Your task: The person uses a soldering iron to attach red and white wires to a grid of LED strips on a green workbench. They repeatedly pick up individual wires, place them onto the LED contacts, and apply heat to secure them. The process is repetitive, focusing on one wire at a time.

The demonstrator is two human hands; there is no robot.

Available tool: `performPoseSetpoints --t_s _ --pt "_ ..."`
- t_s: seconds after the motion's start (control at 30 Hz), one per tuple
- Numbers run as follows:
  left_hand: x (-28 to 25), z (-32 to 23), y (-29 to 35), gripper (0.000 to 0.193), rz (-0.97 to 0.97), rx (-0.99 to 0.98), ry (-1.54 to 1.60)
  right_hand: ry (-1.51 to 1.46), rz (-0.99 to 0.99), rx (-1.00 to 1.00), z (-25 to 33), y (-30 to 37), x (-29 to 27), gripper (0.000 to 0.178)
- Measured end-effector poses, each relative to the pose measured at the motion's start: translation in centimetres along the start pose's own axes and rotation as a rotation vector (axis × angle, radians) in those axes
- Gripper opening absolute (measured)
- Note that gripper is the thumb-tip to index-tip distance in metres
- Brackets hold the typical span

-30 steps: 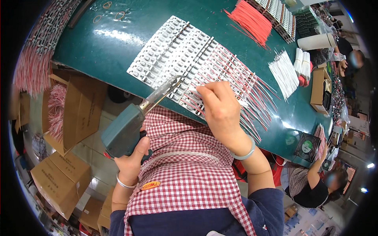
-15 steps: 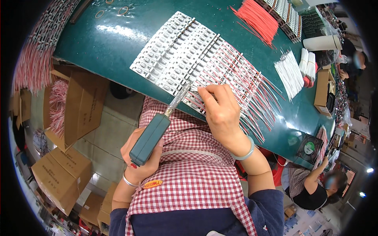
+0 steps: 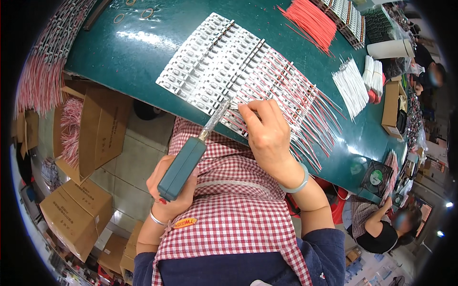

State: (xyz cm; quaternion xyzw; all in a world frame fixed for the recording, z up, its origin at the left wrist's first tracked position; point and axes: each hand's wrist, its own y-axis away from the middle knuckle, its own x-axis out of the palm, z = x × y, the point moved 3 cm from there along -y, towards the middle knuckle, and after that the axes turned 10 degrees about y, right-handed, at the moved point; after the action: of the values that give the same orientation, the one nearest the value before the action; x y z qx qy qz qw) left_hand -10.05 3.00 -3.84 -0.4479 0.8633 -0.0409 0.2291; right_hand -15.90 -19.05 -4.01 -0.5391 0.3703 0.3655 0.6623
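Observation:
My left hand [image 3: 172, 190] is closed around a dark green gun-shaped tool [image 3: 181, 167]. Its silver, foil-like nozzle slants up over the near edge of a block of white plastic parts [image 3: 210, 62], laid in tight rows. The tip rests at or just above the parts; actual contact is hard to judge. Beside it, my right hand [image 3: 268, 136] has thumb and forefinger pinched together low over the rows, and what they hold is hidden. Red and white wires [image 3: 310, 126] stick out from the rows on the right, partly under my right hand.
A green table [image 3: 129, 57] carries red wires [image 3: 312, 26], white wires [image 3: 350, 88] and a black fan [image 3: 376, 178]. Wired parts [image 3: 47, 62] hang at the left. Cardboard boxes [image 3: 78, 214] stand on the floor. A co-worker [image 3: 381, 226] sits at the right.
Both hands and the tool stay almost in place, with the tip still beside the right fingertips. At the right, the co-worker's arm has lowered slightly.

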Motion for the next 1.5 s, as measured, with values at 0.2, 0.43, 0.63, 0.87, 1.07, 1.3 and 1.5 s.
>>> performPoseSetpoints --t_s 0.2,0.43,0.63,0.87,1.07,1.3,1.5 --pt "-0.9 2.5 3.5 0.021 0.027 -0.176 0.046 0.005 0.006 0.009 0.0 -0.1 -0.2 0.029" --pt "-1.0 2.0 3.3 0.023 -0.016 -0.116 0.062 0.021 -0.022 0.021 0.0 0.1 -0.2 0.029" --pt "-0.9 0.8 2.2 0.022 -0.036 -0.040 0.027 -0.028 -0.045 0.025 0.9 1.0 -0.2 0.032" --pt "-0.8 0.1 1.2 0.020 -0.018 -0.006 -0.019 -0.051 -0.033 0.035 1.0 0.8 0.0 0.030" --pt "-0.3 0.3 1.3 0.018 -0.026 -0.071 0.015 -0.046 -0.036 0.041 1.1 0.7 0.0 0.030" --pt "-0.1 0.1 1.0 0.017 0.004 -0.058 -0.016 -0.020 -0.015 0.022 1.0 1.0 0.4 0.029" --pt "-0.7 0.9 2.1 0.021 -0.047 0.013 -0.040 -0.013 -0.019 0.018 1.0 0.9 0.4 0.029"
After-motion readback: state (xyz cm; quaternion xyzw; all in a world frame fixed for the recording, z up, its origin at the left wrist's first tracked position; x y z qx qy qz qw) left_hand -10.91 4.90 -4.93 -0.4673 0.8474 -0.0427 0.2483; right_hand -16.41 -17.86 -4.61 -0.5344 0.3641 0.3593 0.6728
